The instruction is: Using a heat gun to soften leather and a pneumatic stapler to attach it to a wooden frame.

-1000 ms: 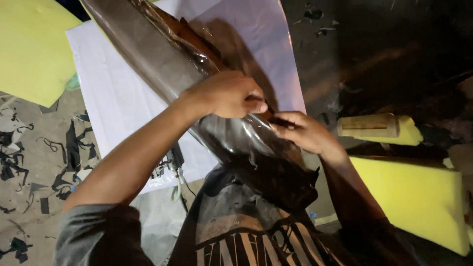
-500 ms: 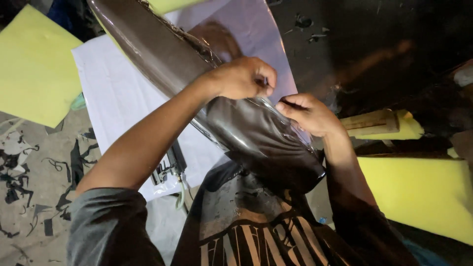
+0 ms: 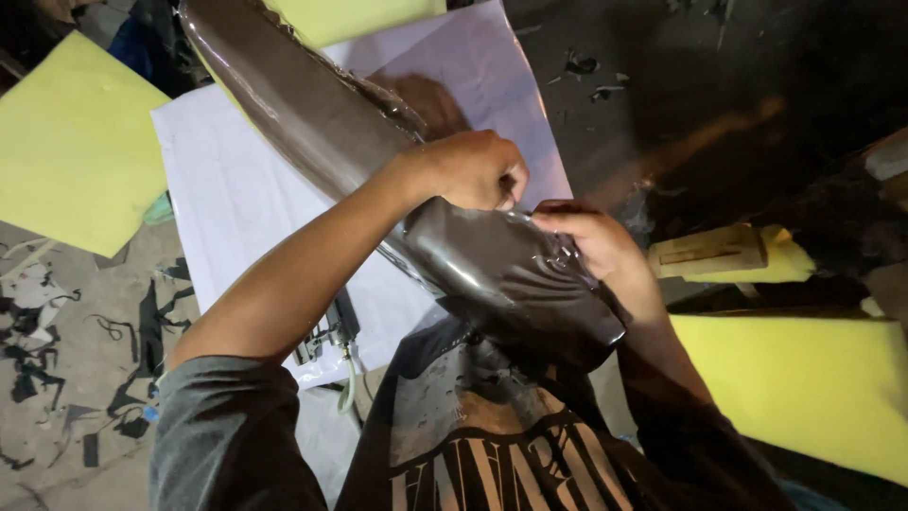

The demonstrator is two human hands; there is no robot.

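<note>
A: Logging what we cannot resolve first. The long dark panel [image 3: 378, 170] runs out of view at the top left, and its near end is lost in shadow against our dark shirt [image 3: 492, 445]. Fingertips of both hands are tucked out of sight at the wrap.

B: Agreed. Our left hand [image 3: 473, 170] is curled shut, pinching the clear film [image 3: 530, 255] on the panel's top edge. Our right hand [image 3: 591, 241] is closed on the same film just beside it.

A: Appearance: the panel is glossy brown-grey, tilted, wrinkled film around its lower end. It lies across a white sheet [image 3: 236, 208], between our hands and chest. Yellow foam [image 3: 794, 378] sits to the right.
</note>
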